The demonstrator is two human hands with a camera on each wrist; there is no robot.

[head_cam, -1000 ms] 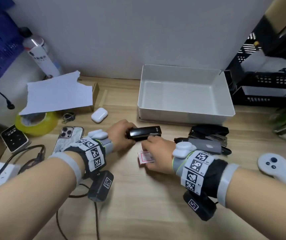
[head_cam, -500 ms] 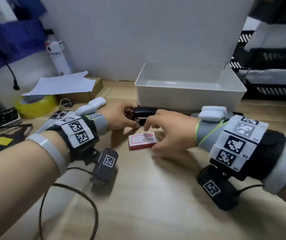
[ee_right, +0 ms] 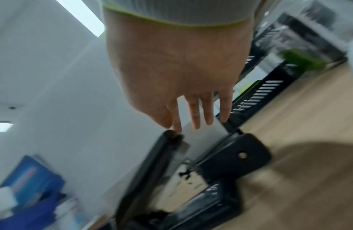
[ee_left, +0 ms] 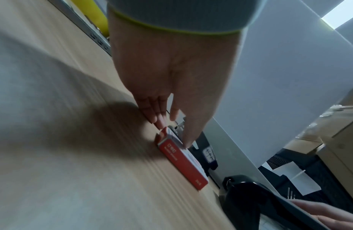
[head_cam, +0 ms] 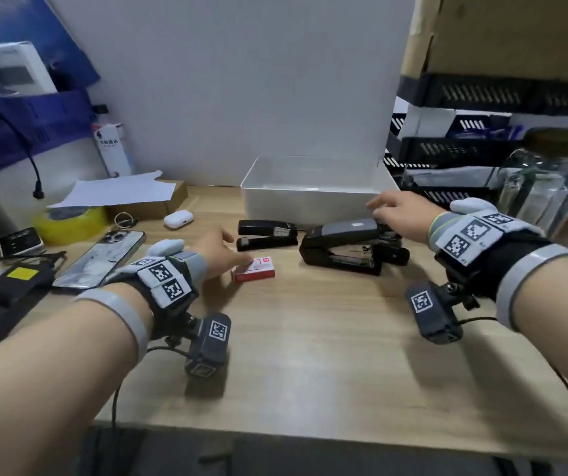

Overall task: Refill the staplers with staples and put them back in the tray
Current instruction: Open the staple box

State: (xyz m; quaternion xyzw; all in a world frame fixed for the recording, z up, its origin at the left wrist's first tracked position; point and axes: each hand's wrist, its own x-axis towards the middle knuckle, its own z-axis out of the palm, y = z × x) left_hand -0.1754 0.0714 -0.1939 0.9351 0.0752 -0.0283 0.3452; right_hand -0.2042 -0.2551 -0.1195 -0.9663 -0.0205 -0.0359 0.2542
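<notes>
A small black stapler (head_cam: 267, 234) lies on the wooden desk in front of the white tray (head_cam: 313, 197), with no hand on it. Just before it sits a red staple box (head_cam: 253, 269) (ee_left: 181, 161). My left hand (head_cam: 241, 259) (ee_left: 171, 132) reaches to the box's left end with straight fingers, the fingertips (ee_left: 160, 124) touching it. A larger black stapler (head_cam: 348, 245) (ee_right: 171, 171) with a grey top stands to the right. Over its rear end my right hand (head_cam: 377, 209) (ee_right: 195, 124) has its fingers spread straight. Nothing shows inside the tray.
Left of the work area lie a phone (head_cam: 100, 259), a yellow tape roll (head_cam: 69, 221), an earbud case (head_cam: 178, 219) and cables. Paper on a cardboard box (head_cam: 121, 192) sits behind. A glass jar (head_cam: 547, 180) and black shelf trays (head_cam: 447, 149) crowd the right.
My left hand has let go of the small stapler and dropped to the staple box. My right hand has left the box and swung right to the large stapler.
</notes>
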